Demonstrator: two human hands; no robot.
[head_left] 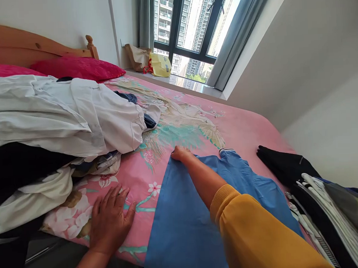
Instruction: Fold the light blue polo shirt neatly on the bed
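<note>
A blue shirt lies spread on the pink flowered bedsheet, with a dark-and-white trimmed edge at its far side. My right hand has its fingers closed on the shirt's far left corner, and my forearm in a mustard sleeve reaches across the cloth. Left of the shirt, my left hand rests palm down on the sheet, fingers stretched out, holding nothing. The shirt's middle is partly hidden beneath my right arm.
A heap of loose clothes, topped by a white garment, fills the bed's left side. At the right are folded clothes in a stack and a folded black garment. Red pillows lie by the wooden headboard; a yellow bag stands on the windowsill.
</note>
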